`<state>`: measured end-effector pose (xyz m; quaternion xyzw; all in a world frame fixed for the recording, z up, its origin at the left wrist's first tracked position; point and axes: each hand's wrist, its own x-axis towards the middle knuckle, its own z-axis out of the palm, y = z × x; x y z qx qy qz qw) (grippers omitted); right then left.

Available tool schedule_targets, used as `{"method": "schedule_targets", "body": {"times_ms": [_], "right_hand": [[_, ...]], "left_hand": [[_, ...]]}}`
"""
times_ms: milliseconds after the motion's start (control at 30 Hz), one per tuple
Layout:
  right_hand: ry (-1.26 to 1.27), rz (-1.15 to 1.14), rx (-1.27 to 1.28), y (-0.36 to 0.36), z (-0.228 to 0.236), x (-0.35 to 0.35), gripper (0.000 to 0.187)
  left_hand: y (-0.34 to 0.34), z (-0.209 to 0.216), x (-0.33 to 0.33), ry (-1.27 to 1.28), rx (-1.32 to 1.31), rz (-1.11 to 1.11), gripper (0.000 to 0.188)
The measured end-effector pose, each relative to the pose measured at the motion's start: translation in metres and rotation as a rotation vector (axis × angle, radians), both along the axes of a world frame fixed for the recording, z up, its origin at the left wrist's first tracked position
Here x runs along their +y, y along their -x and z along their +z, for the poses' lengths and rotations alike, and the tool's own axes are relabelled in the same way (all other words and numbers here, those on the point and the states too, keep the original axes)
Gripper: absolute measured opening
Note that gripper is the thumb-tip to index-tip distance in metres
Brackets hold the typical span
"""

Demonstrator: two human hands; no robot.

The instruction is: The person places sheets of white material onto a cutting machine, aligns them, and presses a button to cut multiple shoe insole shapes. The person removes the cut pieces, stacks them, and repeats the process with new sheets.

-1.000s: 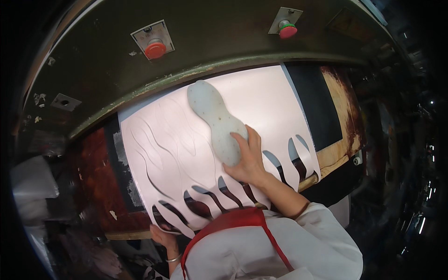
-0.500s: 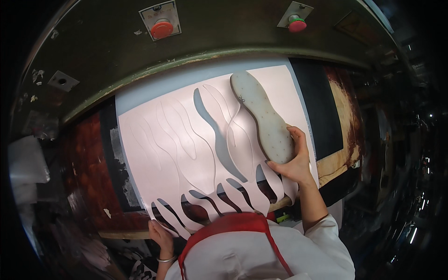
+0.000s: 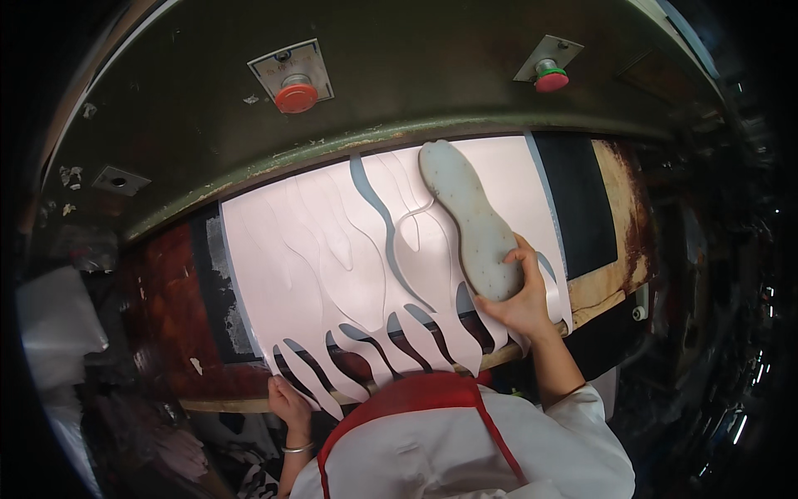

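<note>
A pale pink sheet (image 3: 274, 249), marked with wavy cut lines, lies over a blue-grey board. Long curved strips (image 3: 391, 358) with gaps between them hang over the near edge. On the sheet's right part lies a thick grey, sole-shaped cutting die (image 3: 470, 212) with a dark rim. My right hand (image 3: 519, 295) grips its near end, thumb on the left side and fingers on the right side and top. At the near left corner, my left hand (image 3: 287, 401) is closed on the sheet's edge, a bracelet round the wrist.
A dark green machine beam (image 3: 416, 75) runs across the far side, with a red push button (image 3: 296, 96) and a red-and-green one (image 3: 551, 76). A black pad (image 3: 573, 204) lies right of the sheet. Clear plastic wrapping (image 3: 62, 312) is at far left.
The beam appears lower and hides the blue-grey strip beyond the sheet. My right fingers have shifted on the die, one now bent onto its top. My left hand keeps hold of the sheet.
</note>
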<state>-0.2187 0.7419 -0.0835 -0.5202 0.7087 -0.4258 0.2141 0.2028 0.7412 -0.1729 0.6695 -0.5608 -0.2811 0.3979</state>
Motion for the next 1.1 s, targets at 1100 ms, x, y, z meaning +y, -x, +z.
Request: {"method": "schedule_targets", "body": {"times_ms": [1100], "right_hand": [[0.171, -0.007, 0.326, 0.012, -0.024, -0.022, 0.065]], "left_hand": [[-0.012, -0.032, 0.006, 0.057, 0.006, -0.061, 0.031]]}}
